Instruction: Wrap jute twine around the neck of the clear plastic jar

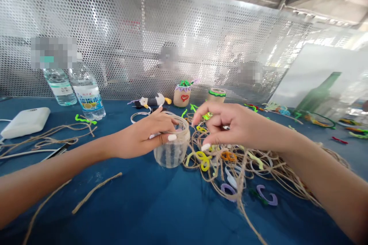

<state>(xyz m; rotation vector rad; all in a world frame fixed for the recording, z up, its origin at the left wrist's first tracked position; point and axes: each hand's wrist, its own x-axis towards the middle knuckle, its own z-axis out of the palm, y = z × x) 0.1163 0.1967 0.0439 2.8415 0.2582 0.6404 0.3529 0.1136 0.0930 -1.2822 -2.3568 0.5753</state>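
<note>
A clear glass jar (170, 155) stands upright on the blue table, with twine (181, 134) wound around its rim. My left hand (146, 132) rests on the jar's rim and upper side, its fingers wrapped over the edge. Just right of the jar, my right hand (227, 124) hovers above a tangle of twine (276, 172), its fingers curled and the thumb apart from the index finger. Nothing clear shows between those fingers. Yellow, orange and purple fuzzy stems lie in the tangle, among them a yellow loop (203, 160).
Two water bottles (88, 99) and a white device (26, 122) stand at the left. Decorated jars (182, 95) are at the back, before a perforated metal screen (115, 38). A green bottle (319, 93) is at the right. Loose twine (96, 191) lies in front.
</note>
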